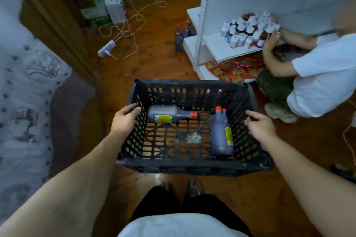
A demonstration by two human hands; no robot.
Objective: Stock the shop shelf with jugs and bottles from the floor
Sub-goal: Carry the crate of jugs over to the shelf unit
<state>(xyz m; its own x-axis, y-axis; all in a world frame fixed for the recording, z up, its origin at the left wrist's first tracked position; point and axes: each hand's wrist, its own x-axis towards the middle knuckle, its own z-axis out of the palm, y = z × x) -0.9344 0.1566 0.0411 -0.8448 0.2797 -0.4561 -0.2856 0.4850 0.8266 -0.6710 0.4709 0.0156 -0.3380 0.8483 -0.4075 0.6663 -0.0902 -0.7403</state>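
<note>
I held a black plastic crate [192, 165] by its two side walls, and it had a lattice of holes in the walls and the bottom. My left hand [125, 119] had its grip clamped on the left rim, fingers curled over the edge. My right hand [260, 127] gripped the right rim, its fingers curled on the edge there. Inside the crate lay two dark bottles with smooth grey bodies, orange caps and yellow labels: one bottle [169, 114] lay on its side along the far wall, the other bottle [221, 134] lay near the right wall with its cap away from me. The floor [154, 59] was of brown wood boards. To the right stood a white metal shelf [217, 46] with many small white-capped bottles [248, 29] and red packets [233, 69] below. A crouching person in a white shirt [327, 67] was between me and the shelf. Some dark bottles [183, 34] stood on the floor beside the shelf, near a tangled white cable [133, 23].
</note>
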